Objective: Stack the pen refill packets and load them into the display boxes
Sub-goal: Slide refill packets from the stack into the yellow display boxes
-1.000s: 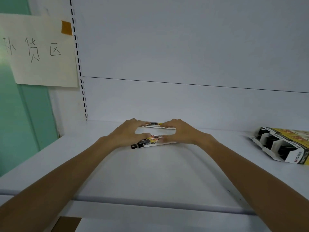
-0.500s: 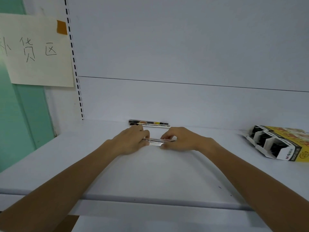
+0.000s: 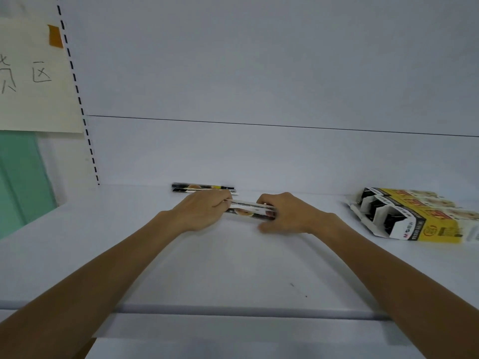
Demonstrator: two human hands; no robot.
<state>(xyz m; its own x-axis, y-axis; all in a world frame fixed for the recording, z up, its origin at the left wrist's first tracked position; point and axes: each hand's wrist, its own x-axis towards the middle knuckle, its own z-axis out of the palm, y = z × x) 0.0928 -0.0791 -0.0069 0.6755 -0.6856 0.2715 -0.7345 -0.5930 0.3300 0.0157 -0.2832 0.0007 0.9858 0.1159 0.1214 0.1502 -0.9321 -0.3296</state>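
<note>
The left hand (image 3: 201, 211) and right hand (image 3: 287, 215) each have a closed grip on one end of a thin stack of refill packets (image 3: 248, 209), low over the shelf (image 3: 233, 268). More packets (image 3: 202, 189) lie by the back wall. The display boxes (image 3: 404, 216) sit well off to the right, so loading looks not yet begun.

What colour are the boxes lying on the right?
The display boxes are mostly yellow, with black-and-white compartments at their open ends; the head view shows them.
</note>
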